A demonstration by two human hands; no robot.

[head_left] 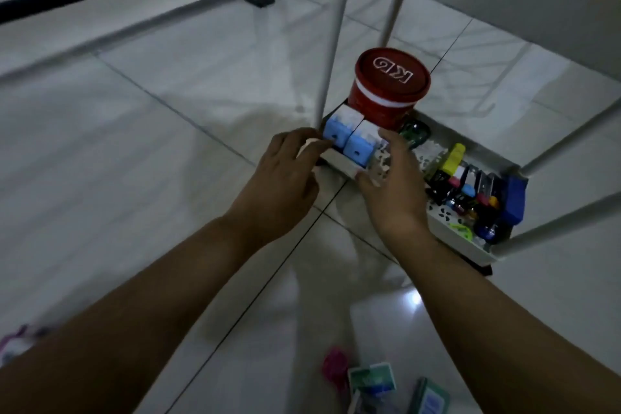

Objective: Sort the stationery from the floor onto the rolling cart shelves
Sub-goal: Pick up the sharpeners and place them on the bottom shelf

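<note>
A single wide-angle head camera looks forward and steeply down from above the person's outstretched forearms. It sits close over the tiled floor (151, 151), facing the rolling cart's bottom shelf (470, 239) at right of centre.

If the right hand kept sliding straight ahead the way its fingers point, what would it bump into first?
Probably the red tub. The right hand points up and away along the cart's bottom shelf, beside the blue-and-white boxes, and the tub stands just past its fingertips. Depth is hard to judge.
</note>
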